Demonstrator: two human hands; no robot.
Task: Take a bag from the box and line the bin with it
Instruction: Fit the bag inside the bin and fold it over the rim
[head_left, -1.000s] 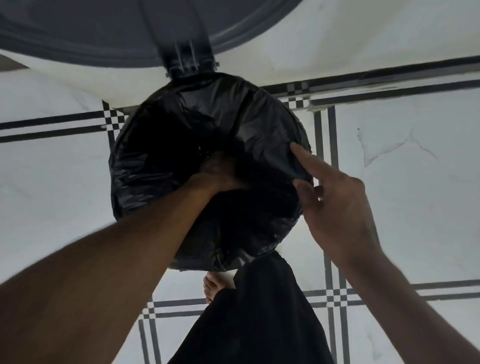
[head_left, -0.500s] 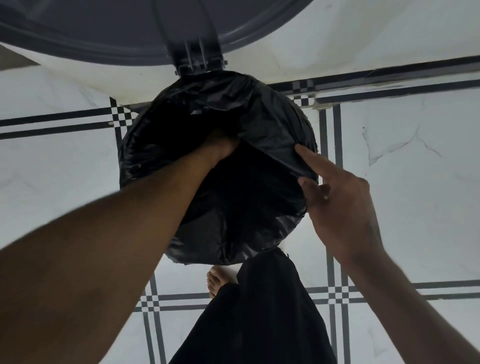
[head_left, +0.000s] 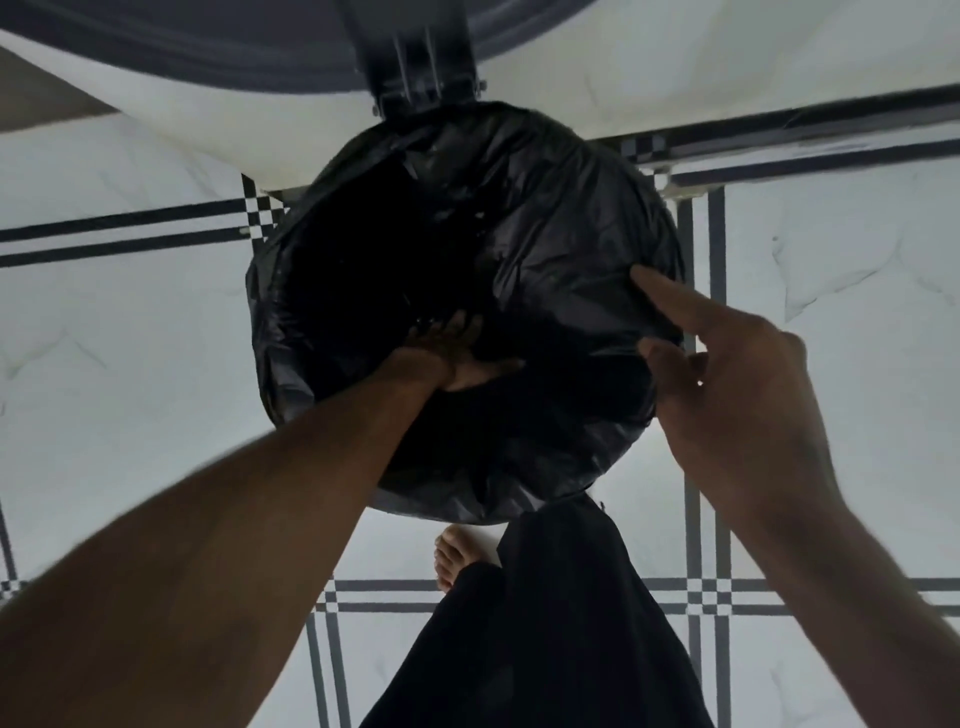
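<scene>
Bag (head_left: 561, 249) already out, draped over bin (head_left: 415, 93) rim; lid raised behind. Left: pushing liner down, seating it snug. Left hand (head_left: 452, 353) deep inside bin mouth, fingers seemingly spread against plastic, too dark to be sure. Right hand (head_left: 727, 374) at bin's right rim, thumb and forefinger pinching bag. Nothing else visible inside.

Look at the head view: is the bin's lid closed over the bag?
No. The lid stands swung up behind the bin, and the black bag lies open over the rim with the left hand reaching inside it.
</scene>
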